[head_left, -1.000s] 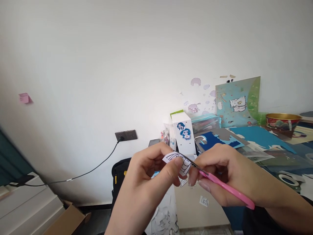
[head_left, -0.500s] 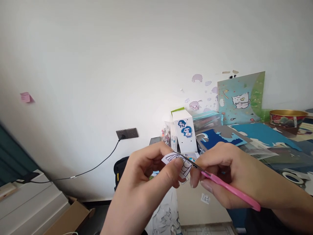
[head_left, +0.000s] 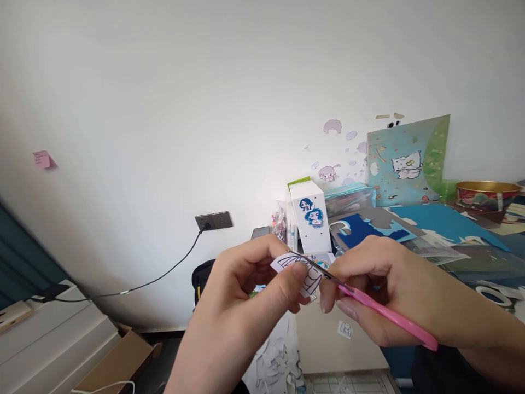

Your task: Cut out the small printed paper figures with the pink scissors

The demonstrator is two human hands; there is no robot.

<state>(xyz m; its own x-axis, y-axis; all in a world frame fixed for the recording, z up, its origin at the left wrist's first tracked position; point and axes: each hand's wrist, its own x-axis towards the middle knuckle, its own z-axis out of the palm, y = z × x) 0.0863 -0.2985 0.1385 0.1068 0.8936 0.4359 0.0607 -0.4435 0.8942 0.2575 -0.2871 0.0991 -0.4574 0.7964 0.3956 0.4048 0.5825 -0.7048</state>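
Between the thumb and fingers of my left hand is a small white paper cutout with black line drawing on it. My right hand grips pink-handled scissors. Their dark blades lie along the upper edge of the cutout, close to my left fingertips, and look nearly closed. Part of the drawing is hidden under my left thumb. Below my hands, another small drawn paper piece lies on a pale surface.
White paper scraps pile up below my left hand. A white box with stickers stands behind. Blue sheets, a tape roll and a red bowl sit at right. A black cable runs to a wall socket.
The camera view has shifted very slightly. Both hands keep nearly the same pose, with the scissors at the same edge of the cutout.
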